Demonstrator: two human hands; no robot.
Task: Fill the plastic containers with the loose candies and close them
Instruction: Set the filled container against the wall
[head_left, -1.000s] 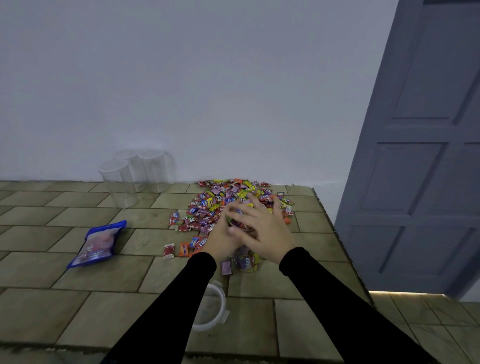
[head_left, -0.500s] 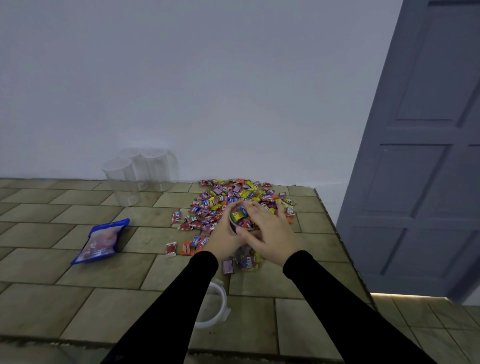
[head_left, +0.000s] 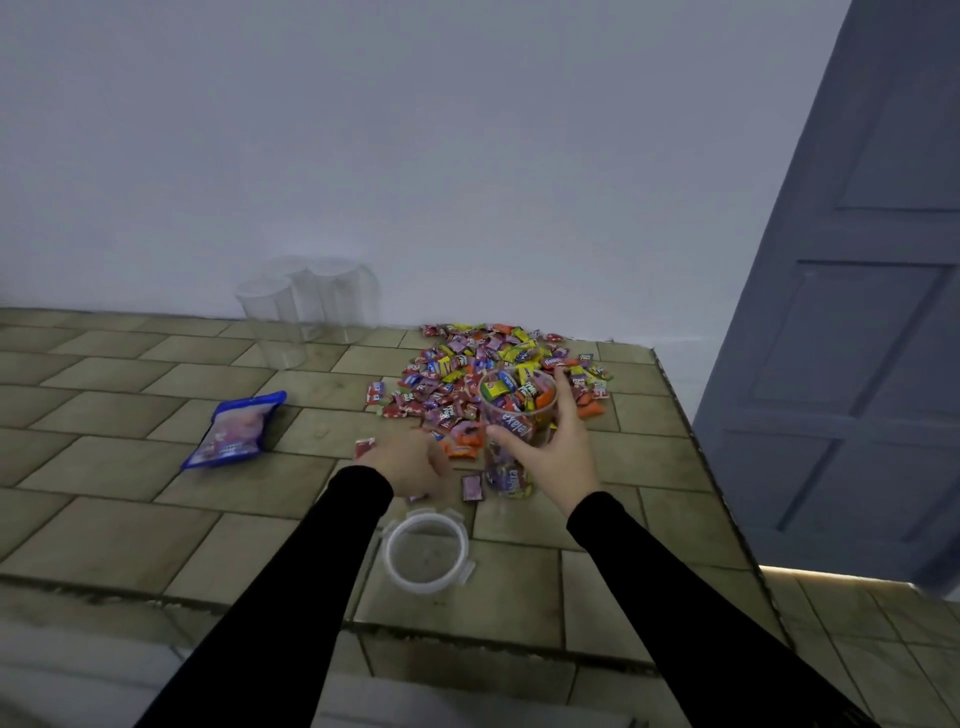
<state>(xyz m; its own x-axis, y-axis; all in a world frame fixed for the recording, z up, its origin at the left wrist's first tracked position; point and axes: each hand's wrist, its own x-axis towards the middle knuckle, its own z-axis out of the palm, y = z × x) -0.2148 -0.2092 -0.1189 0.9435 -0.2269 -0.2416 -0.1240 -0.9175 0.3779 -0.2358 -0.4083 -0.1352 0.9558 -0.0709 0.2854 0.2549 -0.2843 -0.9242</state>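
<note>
Clear plastic container, brim-full, stands at candy pile's near edge; my right hand wraps it. Left hand curled beside it, contents unclear. I'd steady it, fetch lid nearer me.

Partial lettering reading roughly "relaxe" is seen, reversed, on a wrapper inside the filled clear container. Print is carried on the wrappers of the loose candies and on the blue bag, but none of it can be read.
</note>
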